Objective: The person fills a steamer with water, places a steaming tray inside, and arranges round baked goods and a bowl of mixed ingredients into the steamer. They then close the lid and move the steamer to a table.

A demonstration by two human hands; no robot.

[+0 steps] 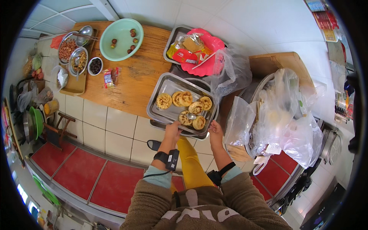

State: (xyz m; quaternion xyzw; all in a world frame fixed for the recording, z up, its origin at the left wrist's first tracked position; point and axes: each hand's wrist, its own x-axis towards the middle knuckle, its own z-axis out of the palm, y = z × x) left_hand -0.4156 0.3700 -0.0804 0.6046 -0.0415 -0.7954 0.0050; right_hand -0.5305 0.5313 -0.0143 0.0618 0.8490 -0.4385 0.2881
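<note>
A rectangular metal tray (168,84) lies tilted before me, with several browned round flatbreads (164,101) on it. A metal spoon (191,116) rests among the breads nearest to me. My left hand (172,132) grips the tray's near edge, thumb at the rim and fingers partly hidden under it. At the near right corner, my right hand (216,133) holds the tray's side by the fingertips. Another metal pan (156,124) shows under the tray, partly covered by it.
The wooden table (152,43) bears a green basin (120,38) with several small round fruits, bowls of nuts (67,50) and a small bowl of dark fruit (95,66). Behind the tray is a pink plate (189,69) of packets. Plastic bags (279,115) bulge at the right. A wooden stool (59,130) lies left.
</note>
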